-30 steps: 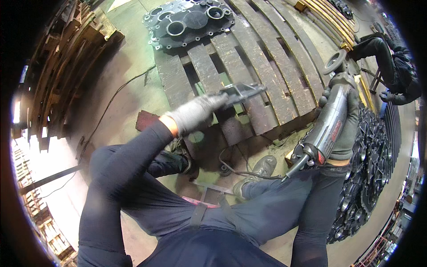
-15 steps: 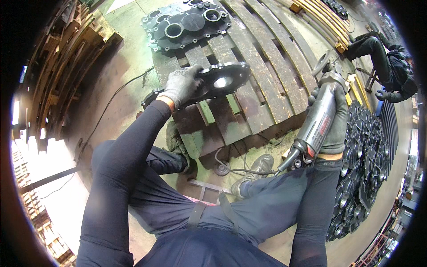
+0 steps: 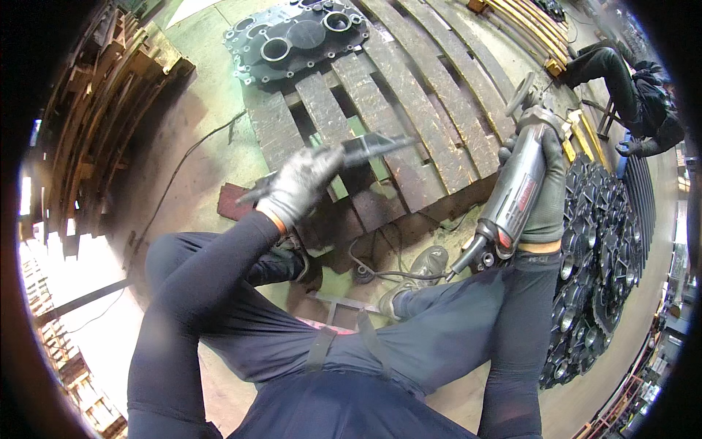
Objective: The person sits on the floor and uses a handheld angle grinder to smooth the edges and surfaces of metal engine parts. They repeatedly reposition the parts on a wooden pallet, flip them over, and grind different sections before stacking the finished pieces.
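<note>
My left hand (image 3: 301,186), in a grey work glove, is closed on a black cast metal cover plate (image 3: 376,148). The plate shows almost edge-on above the wooden pallet (image 3: 446,157), blurred by motion, so its face cannot be made out. On the right, my gloved right hand (image 3: 550,183) is wrapped round the grey body of an angle grinder (image 3: 515,190). The grinder's disc end (image 3: 521,95) points away from me, and its cord end hangs near my right knee. Whether the disc is turning cannot be told.
A larger black casting with round holes (image 3: 296,40) lies on the pallet's far left. Many similar black castings (image 3: 589,263) are stacked to my right. A power cord (image 3: 373,271) runs by my shoe. Another person (image 3: 632,95) sits at far right; stacked pallets (image 3: 110,95) stand left.
The cover plate has swung from showing its holed face to nearly edge-on, turned by my left hand. The grinder has shifted only slightly, still in my right hand.
</note>
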The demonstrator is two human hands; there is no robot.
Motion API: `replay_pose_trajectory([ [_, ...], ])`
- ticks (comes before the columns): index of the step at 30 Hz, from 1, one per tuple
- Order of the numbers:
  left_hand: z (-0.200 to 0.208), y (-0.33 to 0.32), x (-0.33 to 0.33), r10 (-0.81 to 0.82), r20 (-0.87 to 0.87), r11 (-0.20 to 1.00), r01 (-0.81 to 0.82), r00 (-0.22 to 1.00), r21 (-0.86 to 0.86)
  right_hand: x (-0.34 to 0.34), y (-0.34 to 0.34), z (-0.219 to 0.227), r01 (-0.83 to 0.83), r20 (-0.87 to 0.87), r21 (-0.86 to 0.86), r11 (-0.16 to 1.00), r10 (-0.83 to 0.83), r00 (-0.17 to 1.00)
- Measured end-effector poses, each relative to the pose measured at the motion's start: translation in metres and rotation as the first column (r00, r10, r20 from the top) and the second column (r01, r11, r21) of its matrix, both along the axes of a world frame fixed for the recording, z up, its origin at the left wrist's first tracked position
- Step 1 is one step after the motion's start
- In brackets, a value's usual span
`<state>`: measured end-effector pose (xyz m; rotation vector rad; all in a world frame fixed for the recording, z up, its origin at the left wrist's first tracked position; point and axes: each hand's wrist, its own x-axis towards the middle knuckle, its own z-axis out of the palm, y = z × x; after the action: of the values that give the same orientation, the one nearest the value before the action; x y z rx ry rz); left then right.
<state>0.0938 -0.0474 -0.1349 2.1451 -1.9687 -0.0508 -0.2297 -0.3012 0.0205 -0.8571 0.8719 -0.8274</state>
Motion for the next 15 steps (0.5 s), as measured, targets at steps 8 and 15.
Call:
replay_pose_trajectory([
  [8, -0.062, 0.035, -0.093, -0.214, 0.176, 0.972, 0.192, 0.961, 0.132, 0.006, 0.01, 0.0, 0.006, 0.004, -0.009, 1.0, -0.006, 1.0],
  [15, -0.112, 0.05, -0.103, -0.411, 0.094, 0.9, 0.388, 0.907, 0.197, -0.003, 0.008, 0.004, -0.008, 0.027, -0.032, 0.999, 0.009, 1.0],
])
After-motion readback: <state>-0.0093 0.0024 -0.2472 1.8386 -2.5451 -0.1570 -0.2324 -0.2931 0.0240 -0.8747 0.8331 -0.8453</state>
